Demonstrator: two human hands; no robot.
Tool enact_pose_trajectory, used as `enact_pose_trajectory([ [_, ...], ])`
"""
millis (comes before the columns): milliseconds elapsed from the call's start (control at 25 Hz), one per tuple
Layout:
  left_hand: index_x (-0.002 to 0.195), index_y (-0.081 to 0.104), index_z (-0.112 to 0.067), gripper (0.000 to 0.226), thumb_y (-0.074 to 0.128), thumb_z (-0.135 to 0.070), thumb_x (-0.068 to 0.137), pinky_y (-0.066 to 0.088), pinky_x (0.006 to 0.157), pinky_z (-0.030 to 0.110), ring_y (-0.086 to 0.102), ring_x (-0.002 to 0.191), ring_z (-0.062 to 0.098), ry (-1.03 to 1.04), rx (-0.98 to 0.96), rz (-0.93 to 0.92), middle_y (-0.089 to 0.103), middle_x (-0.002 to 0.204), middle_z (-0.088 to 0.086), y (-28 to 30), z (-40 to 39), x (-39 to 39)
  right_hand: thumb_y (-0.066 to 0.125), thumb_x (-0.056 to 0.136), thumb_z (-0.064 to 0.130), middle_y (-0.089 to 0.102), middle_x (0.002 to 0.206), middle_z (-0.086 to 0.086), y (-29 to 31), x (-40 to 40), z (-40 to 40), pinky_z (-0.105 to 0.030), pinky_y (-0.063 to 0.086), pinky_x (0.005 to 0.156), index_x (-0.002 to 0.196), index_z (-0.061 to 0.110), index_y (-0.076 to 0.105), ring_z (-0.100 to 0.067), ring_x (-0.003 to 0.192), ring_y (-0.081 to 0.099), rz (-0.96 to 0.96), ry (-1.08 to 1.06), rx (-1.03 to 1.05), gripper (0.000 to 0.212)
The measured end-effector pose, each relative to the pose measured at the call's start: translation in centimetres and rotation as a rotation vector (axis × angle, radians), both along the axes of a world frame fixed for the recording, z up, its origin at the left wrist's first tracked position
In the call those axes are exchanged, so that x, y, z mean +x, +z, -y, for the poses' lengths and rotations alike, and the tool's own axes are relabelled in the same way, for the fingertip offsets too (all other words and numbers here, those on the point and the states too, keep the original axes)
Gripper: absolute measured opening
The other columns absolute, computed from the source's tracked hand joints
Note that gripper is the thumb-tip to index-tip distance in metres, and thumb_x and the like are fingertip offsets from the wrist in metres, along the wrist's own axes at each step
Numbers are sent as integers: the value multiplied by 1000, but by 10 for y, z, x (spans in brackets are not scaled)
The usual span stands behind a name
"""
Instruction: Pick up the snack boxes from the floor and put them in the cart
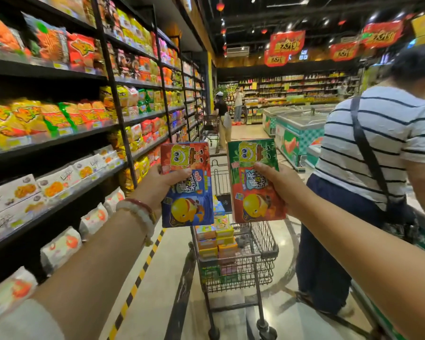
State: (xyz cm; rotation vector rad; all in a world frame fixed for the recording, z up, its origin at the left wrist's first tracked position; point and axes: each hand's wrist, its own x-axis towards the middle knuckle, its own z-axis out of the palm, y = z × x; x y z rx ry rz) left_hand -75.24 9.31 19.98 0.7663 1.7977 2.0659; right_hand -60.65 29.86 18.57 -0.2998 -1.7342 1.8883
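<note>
My left hand grips a blue and red snack box by its left edge, thumb across the front. My right hand grips a green and red snack box by its right edge. Both boxes stand upright side by side, raised above the wire shopping cart. Several small colourful snack boxes lie stacked inside the cart's basket. The floor under the boxes is partly hidden by my arms.
Tall shelves of snack bags line the left. A person in a striped shirt stands close on the right of the cart. Chest freezers sit further back right. A yellow-black floor stripe runs beside the shelves. Other shoppers stand down the aisle.
</note>
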Motion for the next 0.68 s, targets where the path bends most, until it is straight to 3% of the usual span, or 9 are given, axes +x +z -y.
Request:
enact_pose_trajectory([
  [160, 119, 54, -3, 68, 77, -26, 59, 57, 74, 44, 70, 81, 30, -24, -10, 54, 70, 98, 14, -15, -34, -48, 61, 89, 24, 72, 82, -11, -13, -46, -40, -36, 59, 66, 105, 6, 58, -23, 67, 70, 13, -4, -32, 25],
  [440, 102, 60, -8, 23, 67, -9, 80, 59, 69, 41, 70, 69, 25, 2, -40, 95, 72, 88, 12, -38, -134, -137, 60, 89, 25, 73, 78, -10, -37, -141, -139, -33, 59, 62, 100, 6, 58, -23, 66, 71, 51, 63, -13, 22],
  [680, 117, 55, -3, 45, 69, -11, 75, 58, 63, 37, 70, 76, 28, 1, -38, 141, 70, 100, 17, -56, -199, -211, 65, 85, 28, 73, 91, -17, -48, -236, -214, -44, 57, 78, 111, 5, 56, -31, 79, 71, 128, 88, -19, 36],
])
